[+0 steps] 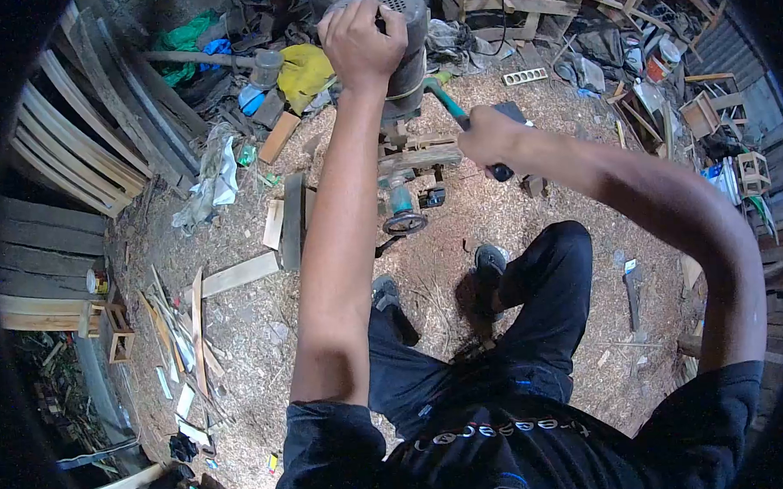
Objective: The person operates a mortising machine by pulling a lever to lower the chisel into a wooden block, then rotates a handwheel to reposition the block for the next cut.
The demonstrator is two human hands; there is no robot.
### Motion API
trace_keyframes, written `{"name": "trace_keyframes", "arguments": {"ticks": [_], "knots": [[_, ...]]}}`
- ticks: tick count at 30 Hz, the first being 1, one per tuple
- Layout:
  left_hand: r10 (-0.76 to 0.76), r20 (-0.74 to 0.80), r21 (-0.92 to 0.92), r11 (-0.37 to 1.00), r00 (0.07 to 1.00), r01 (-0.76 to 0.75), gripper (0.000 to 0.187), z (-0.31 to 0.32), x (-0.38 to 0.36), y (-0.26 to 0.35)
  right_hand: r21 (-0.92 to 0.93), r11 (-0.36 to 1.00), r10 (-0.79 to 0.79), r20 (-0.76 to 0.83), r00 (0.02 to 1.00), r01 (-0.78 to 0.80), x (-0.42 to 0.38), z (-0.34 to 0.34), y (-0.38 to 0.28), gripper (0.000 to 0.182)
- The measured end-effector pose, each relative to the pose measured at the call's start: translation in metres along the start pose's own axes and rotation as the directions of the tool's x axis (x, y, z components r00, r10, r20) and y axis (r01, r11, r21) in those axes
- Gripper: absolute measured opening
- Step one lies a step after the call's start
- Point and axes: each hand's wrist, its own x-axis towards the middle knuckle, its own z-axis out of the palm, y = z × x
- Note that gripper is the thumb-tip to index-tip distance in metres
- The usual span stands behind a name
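A tall grey cylinder (408, 58) with a perforated round cap stands at the top middle, like a motor housing. My left hand (363, 40) is on its cap, fingers curled and thumb out to the right. My right hand (491, 137) is closed around the end of a green bar (445, 103) that slants up to the cylinder's side. Dark parts show above and below this fist; the grip inside it is hidden. Below the cylinder lies a rough wooden piece (423, 159), with a round handwheel (405, 223) on a turquoise mount nearer me.
Wood shavings cover the floor around my shoes (489, 263). Loose boards (237, 274) and thin offcuts (196, 337) lie left. Curved planks (77, 143) lean at the upper left. A yellow sack (304, 75) and rags are heaped behind; a brush-like tool (632, 296) lies right.
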Motion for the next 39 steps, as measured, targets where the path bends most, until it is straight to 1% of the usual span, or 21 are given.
{"name": "trace_keyframes", "arguments": {"ticks": [3,5,6,9,10,13,14,18,23,24,26,27,28,29,31,32,34,35,36,37,39], "knots": [[0.014,-0.008,-0.008,1.000,1.000,-0.014,0.015,-0.004,-0.002,0.001,-0.114,0.972,-0.223,-0.178,0.959,0.205,0.005,0.026,0.035,0.027],[0.016,-0.009,-0.013,1.000,1.000,-0.016,0.014,-0.006,-0.002,0.002,0.088,0.990,-0.101,-0.121,0.987,0.112,-0.004,0.029,0.034,0.028],[0.049,-0.035,-0.038,0.998,0.998,-0.050,0.015,-0.004,-0.001,0.000,0.190,0.980,-0.042,-0.088,0.995,0.059,-0.010,0.031,0.036,0.029],[-0.018,0.058,-0.048,0.999,0.998,0.021,0.014,-0.018,0.008,0.017,0.183,0.974,-0.096,-0.190,0.977,0.131,-0.003,0.049,0.053,0.023],[-0.005,0.053,-0.081,0.997,0.999,0.010,0.014,-0.017,0.007,0.015,0.212,0.966,-0.107,-0.195,0.975,0.149,-0.002,0.053,0.056,0.025],[-0.009,0.048,-0.069,0.998,0.999,0.013,0.014,-0.019,0.007,0.018,0.187,0.968,-0.120,-0.238,0.964,0.167,0.008,0.068,0.074,0.029],[0.003,0.005,-0.087,0.996,1.000,-0.002,0.014,-0.017,0.006,0.017,0.197,0.968,-0.106,-0.244,0.964,0.156,0.009,0.071,0.077,0.030],[-0.004,0.023,-0.075,0.997,1.000,0.005,0.014,-0.018,0.001,0.017,0.223,0.966,-0.064,-0.291,0.955,0.133,-0.005,0.087,0.077,0.033],[-0.002,0.031,-0.079,0.997,1.000,0.004,0.013,-0.021,-0.004,0.020,0.193,0.953,-0.147,-0.373,0.916,0.232,-0.006,0.108,0.093,0.042],[0.014,0.016,-0.074,0.997,1.000,-0.013,0.012,-0.020,-0.005,0.019,0.175,0.968,-0.112,-0.331,0.937,0.178,0.004,0.124,0.108,0.049],[0.040,-0.014,-0.066,0.997,0.999,-0.041,0.012,-0.017,-0.011,0.016,0.117,0.952,-0.202,-0.454,0.868,0.283,0.018,0.161,0.136,0.053],[0.039,-0.020,-0.068,0.997,0.999,-0.040,0.012,-0.015,-0.012,0.015,0.075,0.941,-0.248,-0.512,0.823,0.330,0.021,0.162,0.136,0.055],[0.030,-0.013,-0.079,0.996,0.999,-0.031,0.012,-0.016,-0.016,0.016,0.144,0.949,-0.186,-0.459,0.869,0.279,0.021,0.163,0.139,0.060],[0.029,-0.021,-0.084,0.996,0.999,-0.031,0.012,-0.014,-0.016,0.014,0.125,0.942,-0.214,-0.486,0.847,0.310,0.027,0.162,0.141,0.060],[-0.002,0.021,-0.074,0.997,1.000,0.004,0.013,-0.012,-0.019,0.009,0.110,0.927,-0.253,-0.524,0.813,0.360,0.031,0.174,0.149,0.060],[-0.004,0.025,-0.074,0.997,1.000,0.006,0.014,-0.008,-0.021,0.003,0.148,0.909,-0.261,-0.526,0.810,0.389,0.035,0.177,0.151,0.059],[0.005,0.043,-0.065,0.998,0.999,-0.002,0.017,-0.004,-0.023,-0.007,0.090,0.912,-0.286,-0.559,0.778,0.400,0.046,0.189,0.159,0.058],[0.002,0.017,-0.059,0.998,1.000,-0.001,0.017,-0.001,-0.026,-0.007,0.060,0.914,-0.298,-0.572,0.764,0.402,0.051,0.196,0.165,0.057],[0.001,-0.004,-0.050,0.999,1.000,-0.001,0.017,-0.001,-0.027,-0.005,0.095,0.875,-0.337,-0.585,0.737,0.476,0.055,0.201,0.167,0.057],[0.003,-0.034,-0.042,0.999,0.999,-0.005,0.017,0.001,-0.026,-0.006,0.090,0.881,-0.333,-0.579,0.744,0.464,0.062,0.203,0.170,0.057],[-0.015,0.003,-0.052,0.999,1.000,0.015,0.017,-0.002,-0.028,-0.005,0.092,0.904,-0.300,-0.558,0.773,0.417,0.061,0.212,0.179,0.058]]}}
